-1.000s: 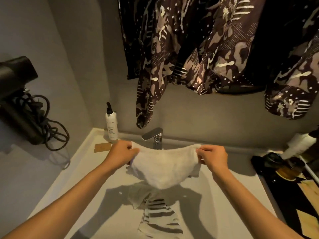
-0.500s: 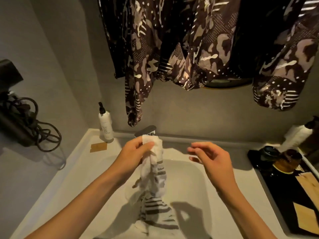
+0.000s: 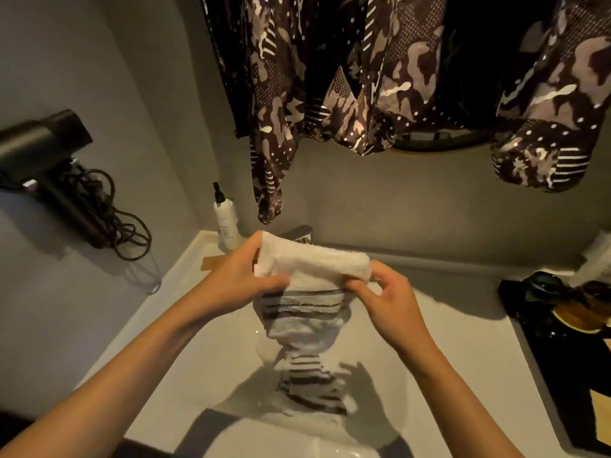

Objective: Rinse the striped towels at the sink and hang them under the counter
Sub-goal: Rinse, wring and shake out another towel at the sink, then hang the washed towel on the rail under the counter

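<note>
A white towel with dark stripes (image 3: 307, 312) hangs over the white sink basin (image 3: 439, 365). Its top edge is bunched into a thick white roll. My left hand (image 3: 238, 279) grips the roll's left end and my right hand (image 3: 383, 292) pinches its right end. The towel's lower part twists narrow and its striped tail rests in the basin (image 3: 310, 388). The faucet (image 3: 299, 234) is mostly hidden behind the towel.
A white pump bottle (image 3: 224, 219) stands at the sink's back left corner. A black hair dryer with coiled cord (image 3: 62, 180) hangs on the left wall. Patterned dark clothing (image 3: 363, 77) hangs above. A black tray with jars (image 3: 562, 309) lies on the right.
One second ago both hands held the towel spread. Then my right hand let go while the left held it bunched. Now my right hand grips the towel's top again.
</note>
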The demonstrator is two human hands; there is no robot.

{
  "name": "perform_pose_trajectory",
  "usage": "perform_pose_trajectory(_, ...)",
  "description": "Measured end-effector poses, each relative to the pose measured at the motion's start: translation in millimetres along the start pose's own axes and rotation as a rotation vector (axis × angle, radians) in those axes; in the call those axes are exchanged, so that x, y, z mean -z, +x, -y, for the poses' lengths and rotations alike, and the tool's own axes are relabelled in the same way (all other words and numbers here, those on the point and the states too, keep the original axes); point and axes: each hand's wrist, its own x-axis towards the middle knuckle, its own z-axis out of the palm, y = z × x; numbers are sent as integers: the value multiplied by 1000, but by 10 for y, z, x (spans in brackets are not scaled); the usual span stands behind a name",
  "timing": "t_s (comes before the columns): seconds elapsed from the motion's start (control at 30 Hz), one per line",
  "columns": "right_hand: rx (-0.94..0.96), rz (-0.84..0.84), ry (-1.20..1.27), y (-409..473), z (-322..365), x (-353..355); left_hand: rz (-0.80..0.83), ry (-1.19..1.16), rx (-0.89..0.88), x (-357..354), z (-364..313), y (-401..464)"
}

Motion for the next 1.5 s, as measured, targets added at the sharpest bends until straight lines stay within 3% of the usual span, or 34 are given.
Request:
perform_pose_trajectory(0.07,148,3,-100,-81,122,65,-107,99,-29,-57,6,-92)
perform_pose_trajectory(0.13,232,-6,-109,-187,256,152,-244,24,-71,-71,-81,-224)
perform_pose_trajectory(0.27,336,-119,0,-410,594,348,-328,-516,-132,-117,-372,-519)
perform_pose_trajectory(0.3,284,-132,118,-476,684,350,-266,-734,-90,-220,-437,-588)
perform_pose_trajectory(0.37,80,-154,323,-586,754,303,27,-1117,120,-531,-491,-700)
perform_pose_trajectory(0.43,-158,-109,342,-719,672,263,329,-1287,268,-918,-453,-913)
perform_pose_trajectory(0.5,-397,15,372,-974,469,334,318,-1273,349,-1242,-293,-1142)
perform_pose_trajectory(0.6,-750,70,573,-1510,194,539,147,-1048,354,-1543,-33,-1446)
perform_pose_trajectory(0.7,-780,25,572,-2273,-95,787,138,-798,311,-1880,145,-1700)
perform_pose_trajectory(0.83,-850,-215,545,-3243,-514,1100,276,-545,309,-2621,212,-2120)
perform_pose_trajectory(1.0,-959,-351,591,-4126,-806,1512,329,-712,598,-3490,338,-2597)
perform_pose_trajectory(1.13,-1014,-386,517,-4627,-1039,1897,343,-702,726,-4163,411,-2899)
perform_pose_trajectory(1.3,-1077,-421,413,-5093,-1646,2392,276,-572,743,-5093,417,-3167)
perform_pose_trajectory(1.5,-982,-416,305,-5197,-2471,2918,217,-538,654,-6000,432,-2992)
